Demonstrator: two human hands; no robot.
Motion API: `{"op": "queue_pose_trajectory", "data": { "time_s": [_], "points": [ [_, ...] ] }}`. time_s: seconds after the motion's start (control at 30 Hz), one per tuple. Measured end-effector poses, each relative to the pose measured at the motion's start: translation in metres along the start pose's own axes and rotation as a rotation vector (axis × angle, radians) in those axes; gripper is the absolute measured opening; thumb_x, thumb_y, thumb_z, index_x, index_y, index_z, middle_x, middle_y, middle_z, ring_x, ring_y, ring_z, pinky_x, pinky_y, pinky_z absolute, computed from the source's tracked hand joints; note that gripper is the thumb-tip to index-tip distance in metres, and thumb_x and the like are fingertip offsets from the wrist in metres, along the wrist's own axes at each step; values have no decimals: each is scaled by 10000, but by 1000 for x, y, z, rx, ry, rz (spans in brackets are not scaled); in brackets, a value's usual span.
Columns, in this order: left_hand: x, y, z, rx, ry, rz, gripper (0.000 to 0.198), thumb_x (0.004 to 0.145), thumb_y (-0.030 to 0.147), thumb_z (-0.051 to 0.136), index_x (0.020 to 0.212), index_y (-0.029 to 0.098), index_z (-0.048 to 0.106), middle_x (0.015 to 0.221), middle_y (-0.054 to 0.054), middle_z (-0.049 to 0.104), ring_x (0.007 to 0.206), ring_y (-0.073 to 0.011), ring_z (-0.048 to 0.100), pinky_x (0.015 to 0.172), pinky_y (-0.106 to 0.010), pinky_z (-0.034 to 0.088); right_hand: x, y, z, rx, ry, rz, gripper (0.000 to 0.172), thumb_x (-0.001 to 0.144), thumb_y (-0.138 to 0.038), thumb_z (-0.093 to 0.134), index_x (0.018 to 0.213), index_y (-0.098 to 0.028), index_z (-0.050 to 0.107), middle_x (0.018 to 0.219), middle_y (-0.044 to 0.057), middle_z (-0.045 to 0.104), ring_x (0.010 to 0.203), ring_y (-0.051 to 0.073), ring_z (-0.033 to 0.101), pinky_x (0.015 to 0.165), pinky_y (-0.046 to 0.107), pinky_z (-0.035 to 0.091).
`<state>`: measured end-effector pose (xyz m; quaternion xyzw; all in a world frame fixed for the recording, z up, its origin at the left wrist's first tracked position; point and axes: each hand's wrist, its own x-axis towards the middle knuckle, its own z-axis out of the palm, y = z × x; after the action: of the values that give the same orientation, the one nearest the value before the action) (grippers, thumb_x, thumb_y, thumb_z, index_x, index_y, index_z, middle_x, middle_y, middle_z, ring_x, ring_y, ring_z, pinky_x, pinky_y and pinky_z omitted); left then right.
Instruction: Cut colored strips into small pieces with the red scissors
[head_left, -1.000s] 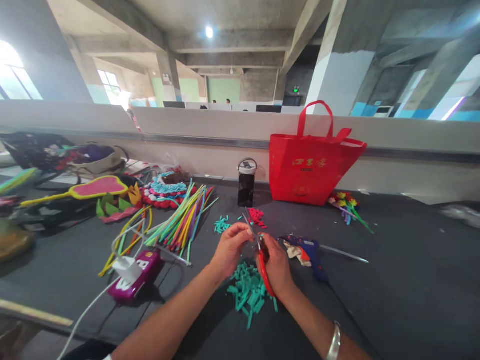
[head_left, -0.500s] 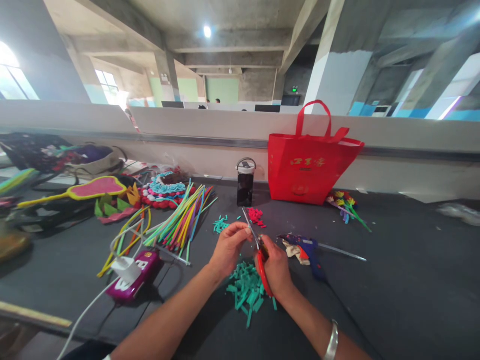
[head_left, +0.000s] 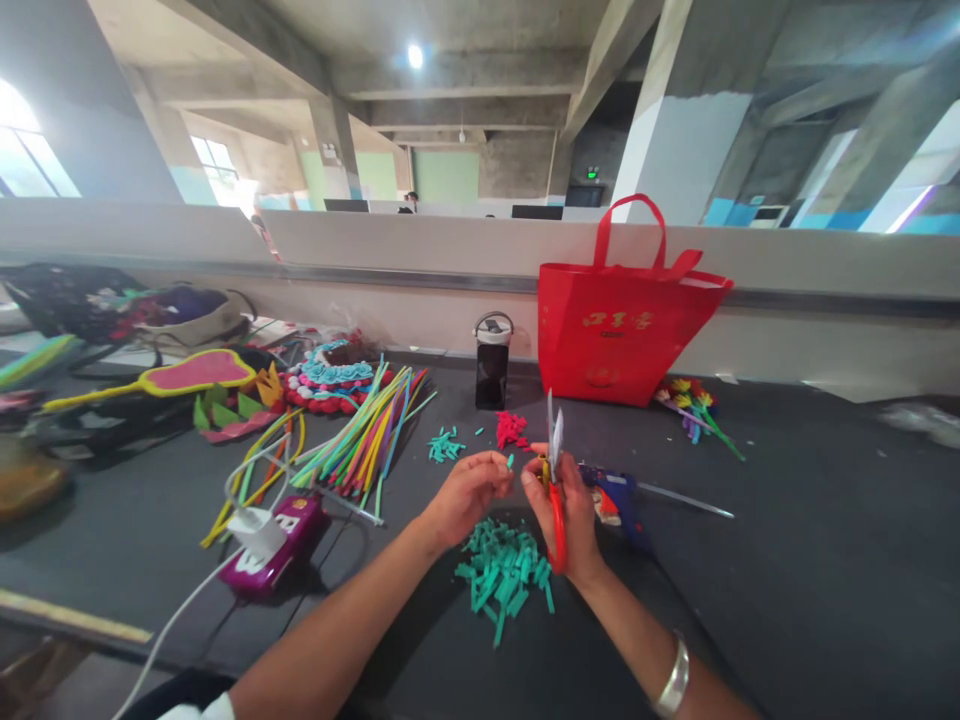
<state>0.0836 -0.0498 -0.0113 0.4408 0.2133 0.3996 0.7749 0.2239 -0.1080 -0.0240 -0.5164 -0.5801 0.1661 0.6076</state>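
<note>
My left hand pinches a small green piece between thumb and fingertips. Red-handled scissors are in my right hand, their blades pointing up and slightly apart. Below both hands lies a heap of cut green pieces on the dark table. Beyond my left hand is a smaller pile of green pieces, with a pile of red pieces to its right.
Left of my hands lies a bundle of coloured pipe cleaners, near a purple power strip. A blue glue gun rests by my right hand. At the back stand a phone against a bottle and a red bag.
The scissors have moved away from my left hand and turned more upright, to the right. The green piece now shows at my left fingertips.
</note>
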Motion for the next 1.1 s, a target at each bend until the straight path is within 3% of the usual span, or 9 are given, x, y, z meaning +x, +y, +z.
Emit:
{"op": "queue_pose_trajectory", "data": {
  "time_s": [0.13,0.3,0.43,0.63,0.87,0.97,1.1],
  "points": [
    [0,-5,-2,38,-76,-66,39,701,163,623,690,127,612,576,4,524,564,-104,478,621,-256,354,-1,-5,0,145,-18,8,277,872,-302,538,1136,-224,502,875,1,593,726,132,592,680,252,503],
    [0,-7,-4,75,-88,-115,44,678,170,613,697,131,618,566,8,519,537,-103,462,598,-260,339,-1,-4,0,56,-39,-25,228,853,-253,523,1078,-216,544,801,-13,582,658,121,568,620,233,494],
    [3,-5,-9,229,-73,-155,34,647,154,582,656,135,609,561,10,514,518,-96,440,574,-249,327,2,-2,-1,-20,55,-26,236,844,-249,511,1073,-205,546,841,-1,596,675,120,576,644,233,491],
    [4,-1,-7,480,105,63,64,684,205,612,725,161,635,663,6,576,604,-104,474,610,-229,349,7,2,-3,-113,91,4,248,826,-250,513,1064,-195,558,850,8,613,674,125,584,649,242,482],
    [2,-2,-1,702,64,208,110,668,256,715,696,156,678,647,-11,600,629,-127,497,632,-247,373,5,7,1,-86,48,19,273,804,-223,520,1072,-193,559,751,-27,590,639,124,581,671,247,487],
    [2,-3,-2,586,104,172,119,657,258,725,679,152,675,623,-1,592,593,-112,478,598,-238,355,4,6,0,-100,29,12,260,833,-263,525,1082,-196,554,769,-19,590,662,131,584,688,257,487],
    [1,0,1,241,207,153,89,671,225,714,709,160,667,644,12,584,597,-90,472,617,-219,365,2,8,3,-159,-9,14,274,870,-321,502,1110,-193,534,822,16,610,711,157,600,708,287,494]
  ]
}}
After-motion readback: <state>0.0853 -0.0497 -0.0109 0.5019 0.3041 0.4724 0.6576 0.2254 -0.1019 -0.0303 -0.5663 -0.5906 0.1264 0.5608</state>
